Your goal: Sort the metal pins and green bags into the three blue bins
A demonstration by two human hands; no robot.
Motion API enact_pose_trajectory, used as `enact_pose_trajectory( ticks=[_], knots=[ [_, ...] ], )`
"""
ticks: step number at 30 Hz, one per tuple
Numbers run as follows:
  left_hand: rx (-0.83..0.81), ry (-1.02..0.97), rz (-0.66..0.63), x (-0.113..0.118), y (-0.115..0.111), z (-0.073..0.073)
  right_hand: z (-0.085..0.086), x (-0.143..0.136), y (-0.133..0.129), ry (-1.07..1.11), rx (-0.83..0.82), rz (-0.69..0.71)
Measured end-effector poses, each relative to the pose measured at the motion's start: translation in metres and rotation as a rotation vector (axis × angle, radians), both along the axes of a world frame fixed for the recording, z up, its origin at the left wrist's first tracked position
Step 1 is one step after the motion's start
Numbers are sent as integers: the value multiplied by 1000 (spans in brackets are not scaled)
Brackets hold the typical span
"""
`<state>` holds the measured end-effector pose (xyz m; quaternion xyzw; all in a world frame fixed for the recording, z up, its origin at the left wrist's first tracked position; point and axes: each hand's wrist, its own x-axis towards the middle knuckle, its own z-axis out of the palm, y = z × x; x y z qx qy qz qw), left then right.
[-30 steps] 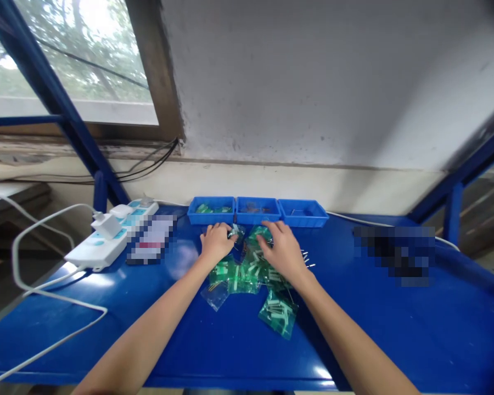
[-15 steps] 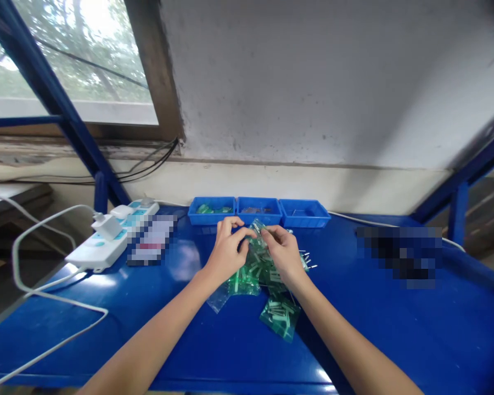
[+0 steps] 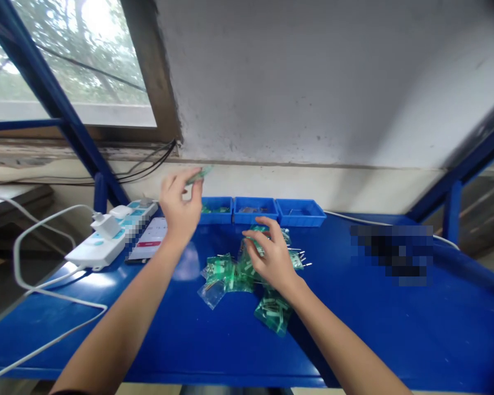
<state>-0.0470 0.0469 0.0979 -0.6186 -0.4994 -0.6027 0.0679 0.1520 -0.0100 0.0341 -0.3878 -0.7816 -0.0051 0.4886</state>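
Observation:
My left hand (image 3: 181, 206) is raised at the left of the blue bins, its fingers pinching a small green packet (image 3: 199, 175). Over the pile of green packets (image 3: 220, 269) hovers my right hand (image 3: 269, 253), its fingers apart and nothing visible in them. Small pale and metal pieces show through the packets, and one green packet (image 3: 274, 312) lies nearest the table's front edge. A clear bag (image 3: 212, 294) rests at the pile's left. Thin rods stick out on its right side.
Three blue bins stand along the back: left (image 3: 217, 217), middle (image 3: 255, 217) and right (image 3: 300, 220). A white power strip (image 3: 96, 249) and a phone (image 3: 150, 238) lie left. A blurred dark object (image 3: 395, 255) lies right.
My left hand has moved up and left, away from the pile, with a green packet in its fingers. My right hand has shifted slightly left and down, and its fingers have opened.

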Motion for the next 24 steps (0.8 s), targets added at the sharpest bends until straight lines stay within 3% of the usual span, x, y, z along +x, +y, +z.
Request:
enact_pose_trajectory(
  ticks=[2, 5, 8, 11, 15, 19, 22, 24],
  knots=[
    [-107, 271, 79, -11, 12, -2, 3, 2, 1, -28, -73, -26],
    [-310, 478, 154, -19, 15, -32, 4, -1, -3, -168, -207, 47],
    [-423, 453, 99, -21, 4, -68, -1, -12, -13, -343, -233, 187],
    [-554, 312, -49, -16, -8, -83, -6, -24, -21, -508, -220, 281],
    [-633, 219, -187, -5, -15, -75, -9, -30, -19, -494, -182, 221],
    [-861, 61, -267, -2, -22, -62, -7, -24, -11, -171, -83, 31],
    [-1162, -65, -489, -1, -29, -56, -7, -18, -8, 28, -55, -23],
    [-1280, -192, -678, 1, -33, -53, -7, -16, -9, 82, -34, 18]
  ],
)
